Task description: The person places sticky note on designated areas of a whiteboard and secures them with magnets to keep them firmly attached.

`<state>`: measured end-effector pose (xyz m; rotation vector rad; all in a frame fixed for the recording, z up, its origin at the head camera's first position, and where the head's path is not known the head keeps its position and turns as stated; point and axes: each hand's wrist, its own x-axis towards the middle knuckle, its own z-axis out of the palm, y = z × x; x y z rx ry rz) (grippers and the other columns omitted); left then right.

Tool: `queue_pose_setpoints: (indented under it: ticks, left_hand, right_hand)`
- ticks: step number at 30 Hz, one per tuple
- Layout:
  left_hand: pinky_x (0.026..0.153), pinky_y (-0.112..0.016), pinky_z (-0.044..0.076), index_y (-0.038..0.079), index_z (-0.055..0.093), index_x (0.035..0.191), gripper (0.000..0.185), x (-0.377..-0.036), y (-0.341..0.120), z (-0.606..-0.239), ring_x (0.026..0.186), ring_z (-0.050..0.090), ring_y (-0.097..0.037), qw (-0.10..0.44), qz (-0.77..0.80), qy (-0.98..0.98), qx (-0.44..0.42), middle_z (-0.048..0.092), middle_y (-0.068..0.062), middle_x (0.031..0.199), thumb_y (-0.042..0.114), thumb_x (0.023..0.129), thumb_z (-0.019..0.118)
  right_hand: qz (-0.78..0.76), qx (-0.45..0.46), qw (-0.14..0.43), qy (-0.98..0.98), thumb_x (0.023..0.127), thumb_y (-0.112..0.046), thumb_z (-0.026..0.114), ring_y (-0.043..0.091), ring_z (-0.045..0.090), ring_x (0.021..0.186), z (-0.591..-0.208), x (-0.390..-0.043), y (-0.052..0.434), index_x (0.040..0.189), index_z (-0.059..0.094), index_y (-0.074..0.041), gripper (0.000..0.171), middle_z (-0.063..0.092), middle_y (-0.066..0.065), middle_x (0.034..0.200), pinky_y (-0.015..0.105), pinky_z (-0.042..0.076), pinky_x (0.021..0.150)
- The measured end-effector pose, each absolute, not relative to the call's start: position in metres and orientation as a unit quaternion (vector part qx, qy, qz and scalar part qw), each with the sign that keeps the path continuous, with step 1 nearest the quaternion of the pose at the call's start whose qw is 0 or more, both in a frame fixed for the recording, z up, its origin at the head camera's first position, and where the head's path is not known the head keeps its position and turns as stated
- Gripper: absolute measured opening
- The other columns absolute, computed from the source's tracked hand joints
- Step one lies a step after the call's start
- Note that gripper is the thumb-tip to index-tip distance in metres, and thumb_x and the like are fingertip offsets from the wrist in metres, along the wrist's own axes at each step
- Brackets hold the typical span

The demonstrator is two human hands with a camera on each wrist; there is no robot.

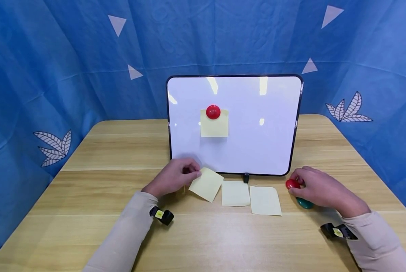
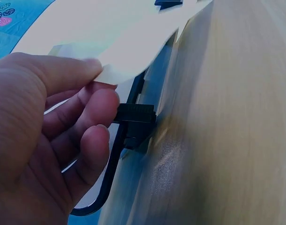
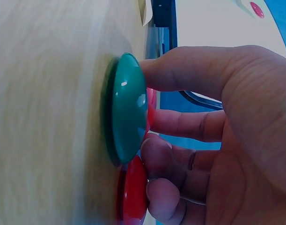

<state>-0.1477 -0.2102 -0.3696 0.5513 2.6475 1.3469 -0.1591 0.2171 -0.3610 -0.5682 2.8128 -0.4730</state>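
Left hand [image 1: 174,176] pinches a note [image 1: 207,184] by the whiteboard [image 1: 257,151]; right hand [image 1: 316,187] grips a red magnet [image 1: 292,184] on the desk [image 1: 104,189].

We see three pale yellow sticky notes [image 1: 235,193] lying on the light wooden table [image 1: 87,211] before the upright black-framed whiteboard [image 1: 257,143], round magnets [image 1: 299,194] to their right.

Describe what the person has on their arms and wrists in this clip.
Both arms are covered by long, close-fitting beige sleeves, the left sleeve and the right sleeve. Each wrist carries a small black device with a yellow label: one on the left wrist, one on the right wrist. The left hand and right hand are bare, with no gloves or rings visible.
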Motion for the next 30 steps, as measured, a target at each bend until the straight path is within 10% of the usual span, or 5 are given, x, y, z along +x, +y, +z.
queue_pose_setpoints:
  ticks: [20,30]
  left_hand:
    - [0.067,-0.029,0.053,0.014,0.064,0.124,0.032,-0.1489,-0.2071,-0.3694,0.079,0.061,-0.018,-0.086,0.482,0.856,0.166,0.065,0.001,0.096,0.007,0.093,0.071]
    - [0.063,-0.028,0.048,0.014,0.063,0.094,0.01,-0.147,-0.2052,-0.3702,0.073,0.055,-0.019,-0.129,0.478,0.855,0.154,0.06,-0.001,0.084,0.008,0.092,0.071]
  right_hand:
    - [-0.166,-0.191,0.115,0.961,0.085,-0.03,0.079,0.02,0.054,0.078,-0.3634,-0.1597,0.2173,0.107,0.065,-0.003,0.038,0.059,0.004,0.091,0.035,0.051,0.066]
    - [-0.167,-0.187,0.113,0.962,0.084,-0.031,0.079,0.02,0.054,0.077,-0.3619,-0.1595,0.2159,0.108,0.066,-0.003,0.038,0.059,0.004,0.091,0.035,0.05,0.066]
